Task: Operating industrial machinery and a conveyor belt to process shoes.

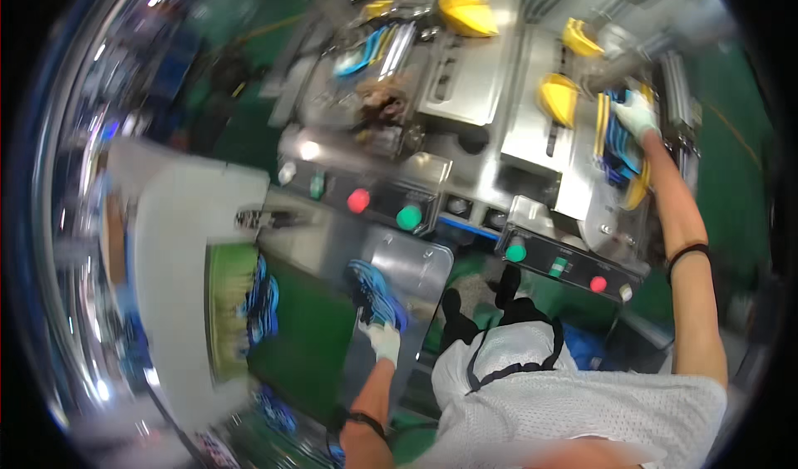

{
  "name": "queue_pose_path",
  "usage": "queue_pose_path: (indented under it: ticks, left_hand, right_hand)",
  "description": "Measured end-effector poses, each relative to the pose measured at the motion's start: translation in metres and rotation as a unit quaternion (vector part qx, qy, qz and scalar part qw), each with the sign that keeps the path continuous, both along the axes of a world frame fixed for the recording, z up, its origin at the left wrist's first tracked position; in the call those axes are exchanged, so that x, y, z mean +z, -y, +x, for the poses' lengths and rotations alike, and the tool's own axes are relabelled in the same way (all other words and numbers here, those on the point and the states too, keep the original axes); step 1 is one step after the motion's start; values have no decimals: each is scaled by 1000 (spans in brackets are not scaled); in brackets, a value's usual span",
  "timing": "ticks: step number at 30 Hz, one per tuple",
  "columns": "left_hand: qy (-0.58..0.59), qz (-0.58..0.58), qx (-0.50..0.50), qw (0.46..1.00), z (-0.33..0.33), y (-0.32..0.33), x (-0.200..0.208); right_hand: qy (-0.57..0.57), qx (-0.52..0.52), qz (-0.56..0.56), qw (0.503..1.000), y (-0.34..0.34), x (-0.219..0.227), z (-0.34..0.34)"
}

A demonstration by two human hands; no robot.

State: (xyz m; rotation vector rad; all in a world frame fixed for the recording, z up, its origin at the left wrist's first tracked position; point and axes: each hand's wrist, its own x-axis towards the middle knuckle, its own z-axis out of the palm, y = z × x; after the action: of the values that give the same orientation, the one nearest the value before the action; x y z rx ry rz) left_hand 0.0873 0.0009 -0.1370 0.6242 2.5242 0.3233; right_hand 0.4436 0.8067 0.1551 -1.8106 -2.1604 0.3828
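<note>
My left hand (382, 342), in a white glove, grips the near end of a blue shoe (376, 293) over a grey metal shelf (407, 257). Its fingers are partly hidden by the shoe. Stretched far to the right, my gloved right hand (638, 113) is closed at the upper end of another blue shoe (618, 143). That shoe sits in the right side of a metal machine, between yellow pads (600, 124). Motion blur softens both hands.
The machine's front panel has green buttons (409, 217) and red buttons (358, 201). Yellow shaped pieces (467, 14) stand on its metal plates (465, 78). To the left, a white-sided conveyor (174, 278) with a green belt (299, 328) carries blue shoes (262, 303).
</note>
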Motion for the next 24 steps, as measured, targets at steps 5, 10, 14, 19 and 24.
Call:
queue_pose_path:
  ticks: [5, 10, 14, 19, 24]
  left_hand:
    - [87, 118, 220, 964, 39, -125, 87]
    - [83, 141, 186, 969, 39, -58, 98]
    - [181, 128, 31, 975, 8, -32, 118]
    - [130, 170, 21, 977, -163, 56, 92]
    - [-72, 156, 65, 983, -366, 95, 163]
  right_hand:
    - [-135, 35, -17, 990, -42, -60, 135]
    - [-80, 123, 372, 917, 144, -37, 42]
    - [-110, 278, 168, 939, 402, -18, -70]
    - [169, 253, -6, 953, 471, -89, -105]
    - [121, 232, 4, 965, 481, -86, -125]
